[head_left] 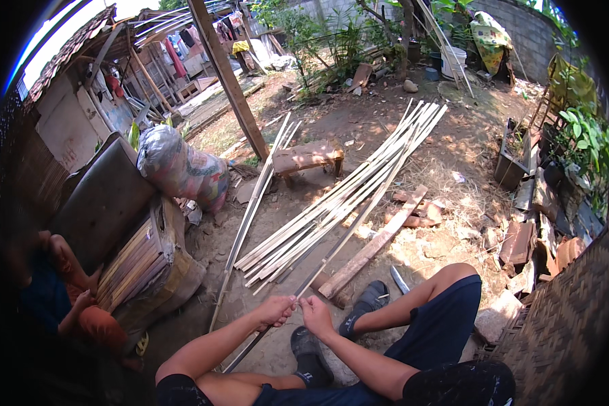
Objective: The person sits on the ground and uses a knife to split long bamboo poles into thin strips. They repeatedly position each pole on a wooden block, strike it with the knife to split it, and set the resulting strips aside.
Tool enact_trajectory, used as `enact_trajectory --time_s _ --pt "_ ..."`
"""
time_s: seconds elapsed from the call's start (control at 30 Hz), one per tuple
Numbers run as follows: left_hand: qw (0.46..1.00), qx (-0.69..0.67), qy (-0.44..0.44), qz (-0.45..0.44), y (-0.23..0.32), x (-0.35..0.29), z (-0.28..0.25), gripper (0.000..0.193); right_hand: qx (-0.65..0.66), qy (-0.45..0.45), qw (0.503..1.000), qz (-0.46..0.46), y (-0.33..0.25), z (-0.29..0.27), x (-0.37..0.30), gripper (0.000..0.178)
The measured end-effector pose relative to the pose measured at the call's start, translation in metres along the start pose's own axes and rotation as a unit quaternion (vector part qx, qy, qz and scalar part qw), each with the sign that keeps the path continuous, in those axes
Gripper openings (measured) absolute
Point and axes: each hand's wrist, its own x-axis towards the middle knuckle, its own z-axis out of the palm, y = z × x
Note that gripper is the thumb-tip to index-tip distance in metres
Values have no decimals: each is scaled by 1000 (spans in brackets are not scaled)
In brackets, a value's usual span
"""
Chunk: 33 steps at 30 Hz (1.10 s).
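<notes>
Two hands on one long strip

The person sits low over bare ground, with both hands on a long thin strip [316, 273] that slants from the lower left, between the knees, up and away beside the right edge of a pile [331, 213]. The left hand [276, 311] is curled nearly closed around the strip; the right hand [316, 316] is just beside it, fingers bent in and thumb side against the strip (how firmly it grips cannot be told). The strip is dark by the left hand and paler farther off.

The pile, of pale strips roughly side by side, lies on the ground ahead. A few more strips [256, 196] lie apart from it to the left, near a low stool [309, 158]. Right of the pile a plank [379, 245] lies at a slant, and a blade [399, 279] rests on the ground near the right shoe [370, 299].

At the left are a stuffed sack [186, 166], a worn seat [161, 254] with wooden slats, and another person [81, 298] in orange shorts, partly lost in shadow
</notes>
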Motion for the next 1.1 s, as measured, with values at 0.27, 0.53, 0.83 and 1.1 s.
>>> enact_trajectory --time_s 0.27,0.53,0.83,1.1 --pt "997 60 32 33 -14 0 -19 37 175 -151 972 46 -9 13 -9 25" --pt "901 291 187 261 -20 12 -17 32 -95 -106 974 -175 -24 -9 8 20" --pt "888 344 170 252 -9 1 -10 35 -147 -5 968 -203 -24 -19 22 21" --pt "857 392 178 282 -10 15 5 49 123 -4 990 74 44 14 14 27"
